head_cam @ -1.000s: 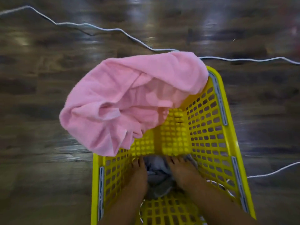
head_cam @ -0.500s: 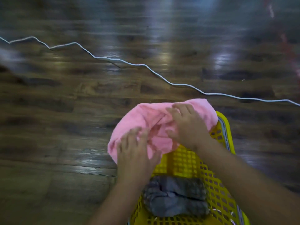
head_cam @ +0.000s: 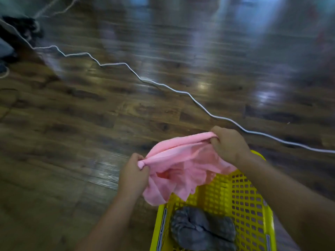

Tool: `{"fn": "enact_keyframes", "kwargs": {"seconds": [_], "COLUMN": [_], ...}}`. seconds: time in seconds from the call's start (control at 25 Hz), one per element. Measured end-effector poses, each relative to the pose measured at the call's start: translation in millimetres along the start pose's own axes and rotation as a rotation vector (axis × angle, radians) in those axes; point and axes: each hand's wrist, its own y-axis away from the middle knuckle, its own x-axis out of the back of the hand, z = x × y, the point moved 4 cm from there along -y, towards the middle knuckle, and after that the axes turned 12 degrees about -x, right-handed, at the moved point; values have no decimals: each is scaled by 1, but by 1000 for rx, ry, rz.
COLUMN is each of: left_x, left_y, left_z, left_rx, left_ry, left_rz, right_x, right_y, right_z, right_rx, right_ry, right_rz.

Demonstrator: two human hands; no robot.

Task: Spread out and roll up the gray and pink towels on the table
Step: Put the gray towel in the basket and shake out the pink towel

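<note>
head | yellow basket [head_cam: 253,201]: gray towel [head_cam: 201,230] | hands: pink towel [head_cam: 183,160]

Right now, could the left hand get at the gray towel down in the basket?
Probably not right away. The left hand is clenched on the pink towel, held up outside the yellow basket. The gray towel lies uncovered, so letting go should free the way.

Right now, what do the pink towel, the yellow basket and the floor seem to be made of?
Pink towel: soft, matte cloth, probably terry or microfibre; it bunches and drapes where both hands grip it.
Yellow basket: rigid moulded plastic, slightly glossy, with a regular grid of holes.
Floor: wood-look planks, perhaps laminate; visible grain, seams and shiny reflections of light.
</note>
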Motion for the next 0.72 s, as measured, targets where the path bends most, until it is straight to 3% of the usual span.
{"fn": "enact_keyframes", "kwargs": {"seconds": [0.12, 0.2, 0.28, 0.4, 0.48, 0.6, 0.72], "left_x": [105, 194, 297, 448, 536, 623, 682], "left_y": [14, 37, 78, 169, 246, 354, 460], "left_z": [41, 73, 101, 133, 142, 135, 103], "left_rx": [130, 111, 47, -103, -170, -216, -90], "left_ry": [321, 464, 486, 286, 84, -273, -294], "left_rz": [213, 338, 437, 503, 491, 388, 413], "right_x": [72, 131, 189, 256, 293, 338, 361], "right_y": [22, 44, 82, 145, 188, 245, 304], "right_z": [-86, -162, -245, -356, -414, -473, -510], "right_rx": [19, 122, 293, 663, 819, 871, 839], "right_ry": [-193, -269, -168, 190, 262, 342, 332], "right_rz": [-86, -139, -217, -194, -101, 30, -37]}}
